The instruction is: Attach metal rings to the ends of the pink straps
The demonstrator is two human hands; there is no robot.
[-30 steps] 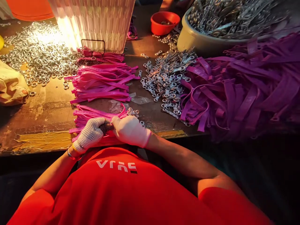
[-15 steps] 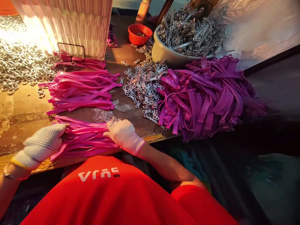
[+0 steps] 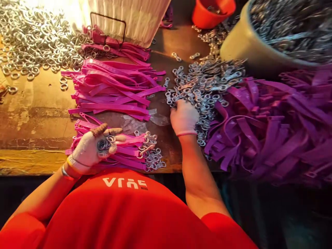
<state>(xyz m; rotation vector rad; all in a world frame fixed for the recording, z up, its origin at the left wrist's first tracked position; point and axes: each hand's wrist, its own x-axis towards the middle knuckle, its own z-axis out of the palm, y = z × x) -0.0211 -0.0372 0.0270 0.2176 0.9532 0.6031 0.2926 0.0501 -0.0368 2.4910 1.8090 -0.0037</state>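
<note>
My left hand (image 3: 94,148), gloved, is turned palm up with several metal rings (image 3: 103,143) cupped in it. It is over the near bundle of pink straps (image 3: 124,160), whose right ends lie by small metal rings and clasps (image 3: 154,159). My right hand (image 3: 184,117), also gloved, reaches into the pile of metal connectors (image 3: 204,83); its fingertips are hidden among them, so a grip cannot be made out. A second bundle of pink straps (image 3: 114,88) lies behind the near one.
Loose rings (image 3: 38,41) are heaped at the back left beside a ribbed translucent panel (image 3: 140,20). A red bowl (image 3: 204,17) and a large tub (image 3: 233,41) of metal parts stand at the back right. Purple straps (image 3: 272,131) are piled at the right.
My right hand has left the near strap bundle for the connector pile. My left hand has turned palm up, now holding rings. The view has shifted left and closer.
</note>
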